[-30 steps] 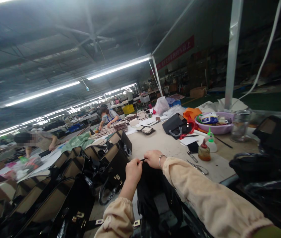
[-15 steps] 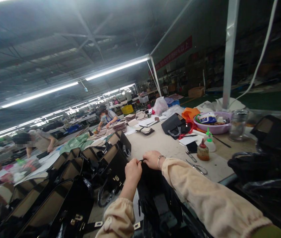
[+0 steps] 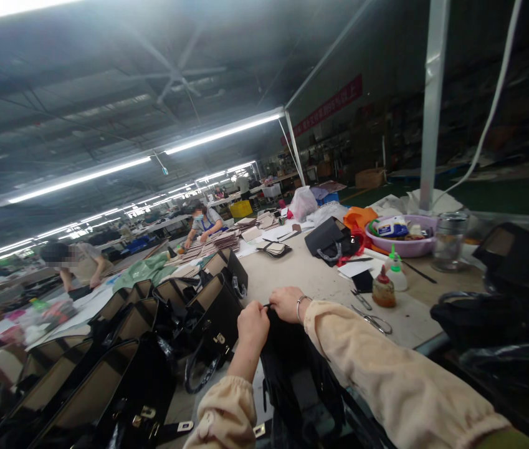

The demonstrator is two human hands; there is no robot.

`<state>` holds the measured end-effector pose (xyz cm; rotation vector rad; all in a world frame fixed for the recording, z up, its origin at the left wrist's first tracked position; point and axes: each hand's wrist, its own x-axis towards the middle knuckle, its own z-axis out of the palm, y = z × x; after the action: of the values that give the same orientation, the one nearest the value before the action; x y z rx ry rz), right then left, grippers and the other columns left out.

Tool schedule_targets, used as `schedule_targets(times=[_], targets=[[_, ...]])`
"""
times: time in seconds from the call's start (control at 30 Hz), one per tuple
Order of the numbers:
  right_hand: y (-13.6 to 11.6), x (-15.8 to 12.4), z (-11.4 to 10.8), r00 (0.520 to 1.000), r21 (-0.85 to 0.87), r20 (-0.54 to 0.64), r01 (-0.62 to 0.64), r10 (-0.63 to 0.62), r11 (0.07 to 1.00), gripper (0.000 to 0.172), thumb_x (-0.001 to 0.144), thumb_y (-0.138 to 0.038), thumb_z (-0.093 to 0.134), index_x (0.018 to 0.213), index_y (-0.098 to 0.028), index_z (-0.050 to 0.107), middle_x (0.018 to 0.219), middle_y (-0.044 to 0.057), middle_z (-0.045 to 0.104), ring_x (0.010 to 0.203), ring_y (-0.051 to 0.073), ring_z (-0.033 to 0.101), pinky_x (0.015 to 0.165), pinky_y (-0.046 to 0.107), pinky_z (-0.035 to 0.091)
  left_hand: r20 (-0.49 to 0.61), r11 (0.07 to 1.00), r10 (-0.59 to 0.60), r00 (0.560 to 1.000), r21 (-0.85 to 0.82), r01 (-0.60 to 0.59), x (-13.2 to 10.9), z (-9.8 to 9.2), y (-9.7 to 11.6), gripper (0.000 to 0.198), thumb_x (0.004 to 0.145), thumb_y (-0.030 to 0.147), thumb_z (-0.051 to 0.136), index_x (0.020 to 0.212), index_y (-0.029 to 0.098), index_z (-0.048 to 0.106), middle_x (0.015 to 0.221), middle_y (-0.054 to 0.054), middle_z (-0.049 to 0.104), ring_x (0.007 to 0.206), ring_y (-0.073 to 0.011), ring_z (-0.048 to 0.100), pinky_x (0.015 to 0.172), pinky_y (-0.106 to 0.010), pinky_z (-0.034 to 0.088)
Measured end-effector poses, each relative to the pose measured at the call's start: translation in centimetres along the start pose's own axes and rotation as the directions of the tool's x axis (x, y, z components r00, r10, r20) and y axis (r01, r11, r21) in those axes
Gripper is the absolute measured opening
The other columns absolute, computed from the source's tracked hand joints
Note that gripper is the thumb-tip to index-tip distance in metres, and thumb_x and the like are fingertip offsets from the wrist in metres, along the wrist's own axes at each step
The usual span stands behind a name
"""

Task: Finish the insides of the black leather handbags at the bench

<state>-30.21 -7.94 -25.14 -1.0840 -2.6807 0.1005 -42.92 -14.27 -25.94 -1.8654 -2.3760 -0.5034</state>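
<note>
Close together at the near edge of the table, my left hand [image 3: 253, 325] and my right hand [image 3: 288, 304] both pinch a thin black strip [image 3: 268, 306]. The fingers of each are closed on it. Below them hangs a dark black piece [image 3: 292, 368]; whether it joins the strip is too dark to tell. Black handbags [image 3: 217, 305] with tan linings stand in rows left of my left hand. Scissors [image 3: 372, 319] lie on the table beside my right forearm, near a brown glue bottle [image 3: 383, 288] with a red cap.
A purple basin [image 3: 402, 248], a glass jar [image 3: 450, 243] and a green-tipped bottle [image 3: 395, 274] stand at the right. A black bag [image 3: 327, 238] lies farther back. Two people [image 3: 205, 223] work at the left, beyond the bags. A metal post [image 3: 433, 106] rises at the right.
The view has shifted slightly. My two hands keep their pinch on the black strip, nearly unmoved. The person at the far left has shifted to the right.
</note>
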Motion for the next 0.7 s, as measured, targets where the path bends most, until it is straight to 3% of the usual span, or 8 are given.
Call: schedule_targets(times=[0.2, 0.7], targets=[[0.0, 0.6, 0.4, 1.000, -0.032, -0.028, -0.007, 0.007, 0.999, 0.030, 0.080, -0.026, 0.039, 0.083, -0.019, 0.069, 0.090, 0.008, 0.066, 0.082, 0.019, 0.061, 0.066, 0.028, 0.043, 0.002, 1.000, -0.004, 1.000, 0.006, 0.004, 0.4, 0.2, 0.1, 0.021, 0.085, 0.031, 0.043, 0.082, 0.018, 0.060, 0.081, -0.007, 0.067, 0.079, -0.0190, 0.063, 0.064, -0.027, 0.038], [0.2, 0.5, 1.1, 1.000, -0.085, -0.027, 0.007, -0.010, 0.996, 0.027, 0.084, -0.027, 0.039, 0.085, -0.021, 0.065, 0.091, 0.003, 0.064, 0.086, 0.015, 0.057, 0.074, 0.024, 0.038, -0.009, 0.991, -0.083, 0.996, -0.108, 0.082, -0.1, 0.0, 0.4, 0.023, 0.084, 0.030, 0.044, 0.089, 0.015, 0.062, 0.088, -0.012, 0.067, 0.086, -0.0230, 0.063, 0.072, -0.030, 0.043]])
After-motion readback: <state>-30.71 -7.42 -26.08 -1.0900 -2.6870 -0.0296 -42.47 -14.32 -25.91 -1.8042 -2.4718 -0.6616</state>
